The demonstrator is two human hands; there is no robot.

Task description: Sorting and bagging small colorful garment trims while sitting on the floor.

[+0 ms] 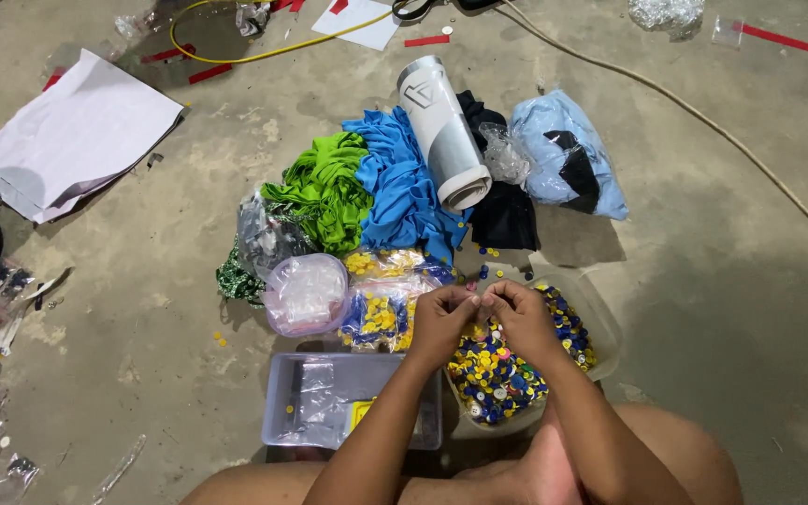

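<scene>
Bare concrete floor (pixel 741 309) filled the view, littered with red tape scraps, a yellow cable and white sheets of paper (pixel 72 131) toward its far left corner. I was looking down over two bare knees at my own hands, which met over the far rim of a clear plastic tub (pixel 600 323) heaped with small blue, yellow and white buttons (pixel 497 379). My left hand (pixel 441 323) and my right hand (pixel 521 318) were both pinched shut, fingertips almost touching each other, apparently nipping a small button between them, though the piece itself was too small for me to make out. The tub sat directly under and just near-side of the hands, slightly to the right, so the right hand was the closer one to the heap. Just left of the tub, touching my left forearm's line, lay a shallow grey tray (pixel 278 411) with clear plastic bags in it. Beyond the hands were bags of sorted buttons (pixel 381 313), a round clear bag (pixel 306 292), folded green cloth (pixel 324 187), blue cloth (pixel 404 187) and a white roll (pixel 441 131) whose long axis ran away from me.
</scene>
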